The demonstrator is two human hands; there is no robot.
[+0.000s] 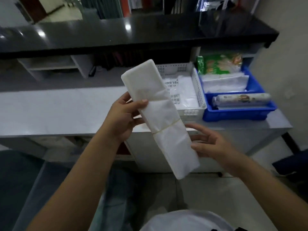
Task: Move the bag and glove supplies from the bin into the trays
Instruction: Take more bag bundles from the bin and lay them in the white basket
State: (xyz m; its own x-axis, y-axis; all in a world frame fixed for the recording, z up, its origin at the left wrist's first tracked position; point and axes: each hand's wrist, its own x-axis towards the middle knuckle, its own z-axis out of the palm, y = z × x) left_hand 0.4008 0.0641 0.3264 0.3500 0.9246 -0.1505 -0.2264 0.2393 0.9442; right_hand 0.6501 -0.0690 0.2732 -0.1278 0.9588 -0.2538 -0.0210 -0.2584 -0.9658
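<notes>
Left hand (124,116) gripping long white bag bundle (160,117) at mid-frame, thumb on top, fingers hidden behind. Right hand (210,144) open beside bundle's lower half, fingertips touching its edge. Bundle tilted upper left to lower right (thin rubber band (166,128) round the middle), covering part of white tray (197,85). Blue bin (240,112) at right, contents blurred, labels unreadable.

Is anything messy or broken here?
Nothing looks broken or spilled. The left hand holds the banded white bundle tilted in the air, and the roll lies across the blue bin's front.
</notes>
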